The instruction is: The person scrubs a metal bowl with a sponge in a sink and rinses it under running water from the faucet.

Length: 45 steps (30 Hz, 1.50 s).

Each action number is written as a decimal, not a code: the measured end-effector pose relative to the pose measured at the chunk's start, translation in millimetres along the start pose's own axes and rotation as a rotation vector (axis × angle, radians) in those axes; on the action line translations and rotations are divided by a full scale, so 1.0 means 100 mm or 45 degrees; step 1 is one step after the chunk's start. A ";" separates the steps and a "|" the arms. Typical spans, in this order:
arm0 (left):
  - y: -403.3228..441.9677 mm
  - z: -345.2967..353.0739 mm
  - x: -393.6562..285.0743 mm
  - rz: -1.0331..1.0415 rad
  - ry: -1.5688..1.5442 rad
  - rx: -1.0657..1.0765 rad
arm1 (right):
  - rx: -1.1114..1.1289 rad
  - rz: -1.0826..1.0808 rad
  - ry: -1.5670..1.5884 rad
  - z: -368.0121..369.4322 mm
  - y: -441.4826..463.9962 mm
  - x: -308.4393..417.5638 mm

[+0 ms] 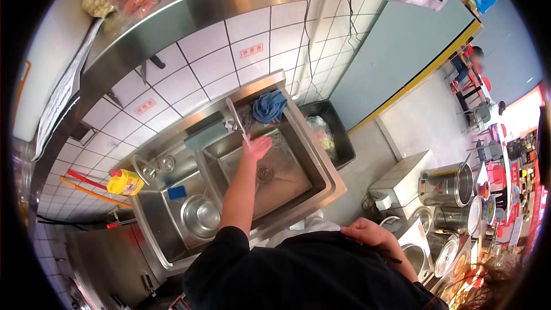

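Observation:
My left hand [257,147] is stretched out over the right basin of a steel sink [336,186], fingers extended and holding nothing. Just above it is the faucet [236,116], its spout pointing down at the hand. A blue cloth [269,107] lies bunched at the basin's back corner, close to the fingers. Below the hand, the round drain [264,174] shows in the basin floor. My right hand [365,233] is closed beside the black shirt [321,264] at my waist; whatever its fingers hold is hidden.
In the left basin sit a metal bowl [200,216] and a blue sponge [176,192]. A yellow bottle [124,182] stands at its back edge. Right of the sink is a dark bin [340,138]. Large steel pots [446,185] stand farther right. A steel shelf [229,8] runs overhead.

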<state>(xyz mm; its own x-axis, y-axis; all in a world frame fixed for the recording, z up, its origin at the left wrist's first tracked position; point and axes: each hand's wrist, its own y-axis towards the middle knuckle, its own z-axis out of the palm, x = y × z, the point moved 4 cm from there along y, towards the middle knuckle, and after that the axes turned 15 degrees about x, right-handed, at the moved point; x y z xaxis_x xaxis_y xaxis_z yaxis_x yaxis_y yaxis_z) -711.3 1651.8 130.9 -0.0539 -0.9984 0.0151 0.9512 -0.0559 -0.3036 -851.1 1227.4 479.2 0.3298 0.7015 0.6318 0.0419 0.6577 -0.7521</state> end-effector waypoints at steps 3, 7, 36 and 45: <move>0.02 0.08 0.04 0.075 -0.068 0.191 | -0.028 -0.017 -0.025 0.02 0.00 0.06; 0.10 0.09 0.06 0.155 -0.099 0.075 | -0.001 -0.042 -0.034 0.00 0.01 0.06; 0.15 -0.84 0.03 -0.010 0.290 -0.232 | -0.034 -0.012 -0.037 0.00 0.01 0.08; 0.02 -0.11 0.17 -0.125 0.318 -0.117 | -0.004 0.007 -0.064 0.03 0.04 0.15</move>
<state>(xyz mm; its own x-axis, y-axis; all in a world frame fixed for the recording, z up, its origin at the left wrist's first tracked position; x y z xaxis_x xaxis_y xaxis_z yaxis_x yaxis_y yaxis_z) -714.1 1634.8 119.8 -0.2289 -0.9561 -0.1832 0.9067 -0.1409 -0.3974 -848.2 1241.8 486.0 0.2821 0.7183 0.6360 0.0433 0.6528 -0.7563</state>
